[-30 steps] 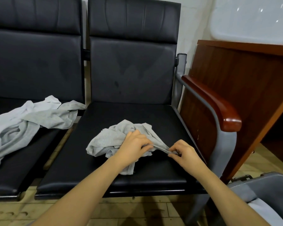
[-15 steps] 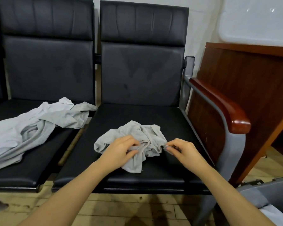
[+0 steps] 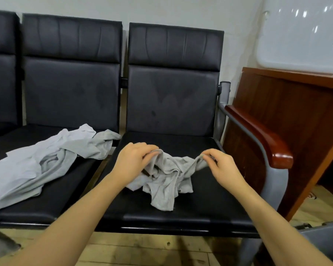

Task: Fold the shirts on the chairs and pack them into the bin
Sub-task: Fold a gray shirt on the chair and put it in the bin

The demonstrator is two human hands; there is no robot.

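Note:
A crumpled grey shirt (image 3: pixel 165 183) hangs between my hands over the right black chair seat (image 3: pixel 200 208). My left hand (image 3: pixel 132 162) pinches one upper edge of it and my right hand (image 3: pixel 221 166) pinches the other, both raised a little above the seat. The shirt's lower folds still lie bunched on the seat. A second grey shirt (image 3: pixel 46 162) sprawls unfolded across the left chair seat (image 3: pixel 56 196), one part reaching toward the gap between the chairs. The grey bin (image 3: pixel 327 239) shows only as a corner at the bottom right.
A metal armrest with a red-brown wooden pad (image 3: pixel 261 137) borders the right chair. Right behind it stands a wooden desk (image 3: pixel 288 104). Black backrests close the far side. Pale wooden floor (image 3: pixel 142 252) lies below the seats.
Both hands have risen and spread apart, lifting the shirt's upper edge off the seat. The view has tilted up and shifted left, so more of the backrests and left chair show.

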